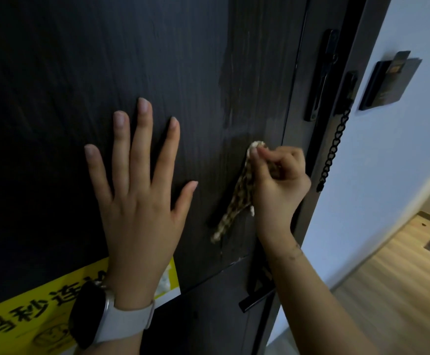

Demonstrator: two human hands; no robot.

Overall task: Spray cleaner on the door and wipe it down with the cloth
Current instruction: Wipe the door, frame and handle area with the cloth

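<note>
One dark wood-grain door (157,60) fills most of the view, and two bare hands are on it. One cloth (237,198), a pale knitted strip with brown flecks, sits near the centre, at about 3 o'clock from the left hand (137,208). No spray bottle is in view.

The left hand lies flat on the door panel, all five fingers straight and spread wide, the fingertips pointing to 12 o'clock and the thumb angled toward 2 o'clock. It holds nothing. One watch (91,313) with a dark face and a pale strap circles its wrist at 6 o'clock from the palm.

The right hand (278,183) is curled into a loose fist around the top of the cloth, the thumb and bent fingers pinching the fabric against the door. The rest of the cloth hangs from the fist toward 7 o'clock, its tail lying on the door surface. The right forearm runs from the wrist toward 5 o'clock, out of the bottom of the frame.

One yellow sticker (42,311) with black printed characters is on the door at 7 o'clock from the left hand. One black security chain (334,152) hangs at the door edge, at 2 o'clock from the right hand. One black lever handle (257,298) shows below the right wrist, at 6 o'clock.
</note>
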